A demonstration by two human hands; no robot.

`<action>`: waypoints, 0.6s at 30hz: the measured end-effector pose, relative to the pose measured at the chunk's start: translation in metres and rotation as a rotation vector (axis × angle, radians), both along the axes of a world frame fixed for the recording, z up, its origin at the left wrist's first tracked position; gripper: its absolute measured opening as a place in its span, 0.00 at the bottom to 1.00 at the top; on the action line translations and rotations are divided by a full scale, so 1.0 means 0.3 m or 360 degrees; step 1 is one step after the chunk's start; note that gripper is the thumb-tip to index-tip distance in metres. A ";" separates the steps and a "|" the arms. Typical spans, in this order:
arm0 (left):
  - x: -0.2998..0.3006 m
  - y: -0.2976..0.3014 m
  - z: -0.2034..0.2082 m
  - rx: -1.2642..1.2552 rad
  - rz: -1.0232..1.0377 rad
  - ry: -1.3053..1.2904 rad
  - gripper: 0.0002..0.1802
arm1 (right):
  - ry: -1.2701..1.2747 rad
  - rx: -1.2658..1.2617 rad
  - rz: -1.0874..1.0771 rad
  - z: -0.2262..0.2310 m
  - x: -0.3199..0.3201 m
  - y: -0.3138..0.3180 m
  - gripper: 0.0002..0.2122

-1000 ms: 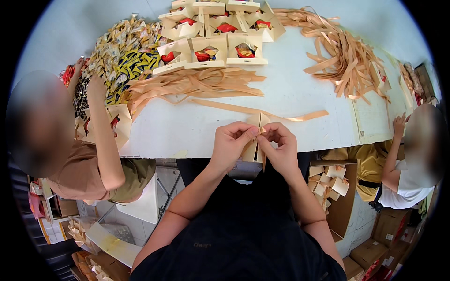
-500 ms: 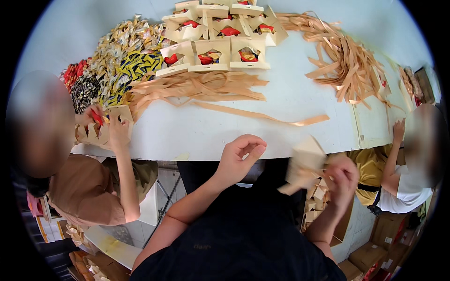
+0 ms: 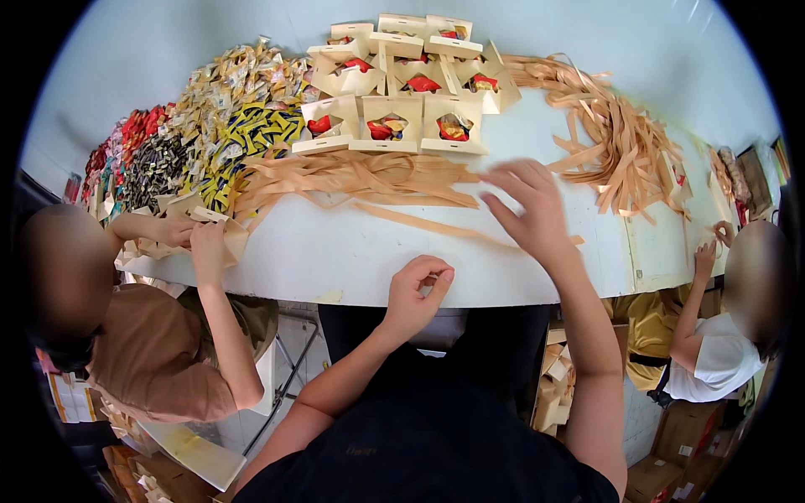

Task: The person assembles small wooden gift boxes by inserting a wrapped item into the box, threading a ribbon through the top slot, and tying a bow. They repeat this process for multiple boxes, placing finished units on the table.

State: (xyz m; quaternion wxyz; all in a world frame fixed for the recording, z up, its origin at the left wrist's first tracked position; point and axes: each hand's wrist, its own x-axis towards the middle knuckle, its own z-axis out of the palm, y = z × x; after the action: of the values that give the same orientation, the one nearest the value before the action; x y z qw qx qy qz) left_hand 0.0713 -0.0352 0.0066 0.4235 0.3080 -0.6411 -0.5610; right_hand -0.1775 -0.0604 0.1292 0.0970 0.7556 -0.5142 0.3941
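My left hand hovers by the table's near edge, its fingers curled in toward the thumb and nothing visible in them. My right hand is stretched forward over the table, fingers apart and slightly blurred, holding nothing. Below it, a single tan ribbon lies across the tabletop, partly covered by the hand. Beside the right fingertips are the ends of a flat bundle of tan ribbons. Just beyond that stands the nearest row of open cream boxes, including one with red and gold wrapped packets inside.
Wrapped packets are heaped at the far left. Another ribbon pile curves along the right. At left a co-worker's hands handle a cream box; another person's hand is at the right edge. Folded boxes sit below the table.
My right hand has let go of the cream box with ribbon it held low at the right, and has moved up over the table. My left hand has shifted slightly left.
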 end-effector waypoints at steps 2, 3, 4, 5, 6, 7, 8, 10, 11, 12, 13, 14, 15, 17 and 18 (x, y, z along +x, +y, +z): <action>0.018 -0.005 -0.001 -0.0039 -0.0013 0.0008 0.05 | 0.0167 -0.0142 -0.0082 -0.100 0.029 -0.216 0.13; 0.019 -0.001 0.011 -0.0062 -0.0030 -0.0020 0.05 | 0.0233 -0.0182 -0.0161 -0.145 0.018 -0.286 0.12; 0.022 0.004 0.024 -0.0085 -0.0043 -0.0046 0.05 | 0.0273 -0.0178 -0.0168 -0.197 -0.011 -0.342 0.12; 0.024 0.003 0.032 -0.0106 -0.0048 -0.0077 0.05 | 0.0307 -0.0173 -0.0166 -0.250 -0.045 -0.393 0.12; 0.028 0.003 0.029 -0.0118 -0.0051 -0.0065 0.05 | 0.0341 -0.0157 -0.0159 -0.267 -0.057 -0.409 0.12; 0.028 0.002 0.025 -0.0131 -0.0059 -0.0053 0.05 | 0.0318 -0.0200 -0.0162 -0.282 -0.081 -0.412 0.12; 0.031 0.007 0.018 -0.0134 -0.0062 -0.0044 0.05 | 0.0291 -0.0234 -0.0161 -0.282 -0.088 -0.403 0.12; 0.030 0.003 0.014 -0.0130 -0.0049 0.0066 0.06 | 0.0258 -0.0297 -0.0157 -0.285 -0.110 -0.364 0.13; 0.030 0.004 0.009 -0.0124 -0.0041 0.0122 0.06 | 0.0251 -0.0321 -0.0147 -0.251 -0.104 -0.306 0.13; 0.032 0.003 0.002 -0.0026 -0.0042 0.0193 0.07 | 0.0244 -0.0349 -0.0142 -0.212 -0.097 -0.244 0.13; 0.039 -0.003 -0.008 0.0067 -0.0039 0.0261 0.08 | 0.0273 -0.0355 -0.0094 -0.181 -0.085 -0.181 0.14; 0.045 -0.008 -0.014 0.0163 -0.0043 0.0330 0.09 | 0.0302 -0.0359 -0.0051 -0.150 -0.073 -0.101 0.14; 0.051 -0.013 -0.011 0.0318 -0.0053 0.0345 0.15 | 0.0336 -0.0357 -0.0016 -0.123 -0.062 -0.017 0.15; 0.042 -0.033 0.038 0.0508 0.0084 0.0543 0.21 | 0.0365 -0.0291 0.0140 -0.093 -0.038 0.146 0.17; 0.038 -0.049 0.062 0.0603 0.0159 0.0630 0.24 | 0.0381 -0.0227 0.0219 -0.085 -0.023 0.227 0.19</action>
State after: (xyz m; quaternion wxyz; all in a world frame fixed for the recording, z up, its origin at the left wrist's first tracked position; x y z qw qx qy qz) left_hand 0.0827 -0.0500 0.0252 0.5025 0.2973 -0.4136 -0.6986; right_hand -0.1845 0.0078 0.1037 0.1837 0.8218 -0.4167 0.3425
